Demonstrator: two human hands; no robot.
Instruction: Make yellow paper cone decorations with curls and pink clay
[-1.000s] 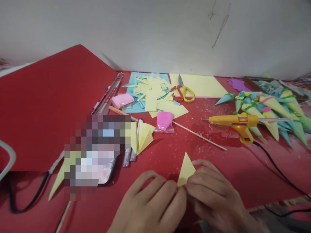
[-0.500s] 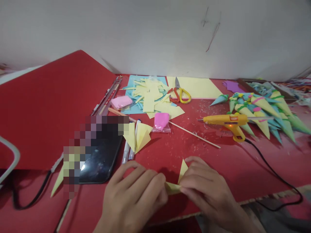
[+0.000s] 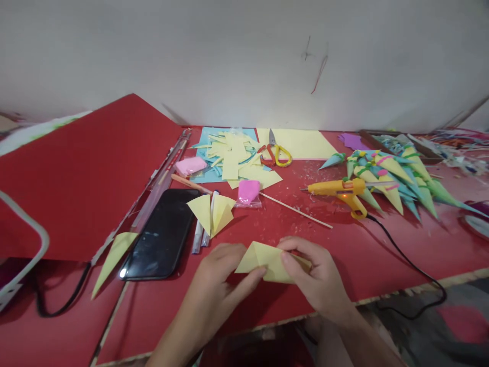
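Observation:
A creased piece of yellow paper [image 3: 267,261] is held between both hands, low over the front of the red table. My left hand [image 3: 225,280] pinches its left end, thumb on the near face and the other fingers partly hidden behind. My right hand [image 3: 315,275] grips the right end between thumb and fingers. Just beyond my left hand, a folded yellow paper piece [image 3: 212,214] lies across two markers [image 3: 201,237]. A black phone [image 3: 162,234] rests to the left, with a narrow yellow paper cone [image 3: 112,260] beside it.
A lit yellow glue gun [image 3: 336,189] lies at right, its cord running off the front edge. Behind it are several yellow and blue paper cones [image 3: 393,173]. Scissors [image 3: 278,150], paper strips [image 3: 231,148], a pink clay packet [image 3: 248,193] and a thin stick [image 3: 296,209] lie farther back.
The yellow paper, mostly covered by my fingers before, now shows its broad creased face. Both hands have turned and shifted their hold on it. The view has moved slightly.

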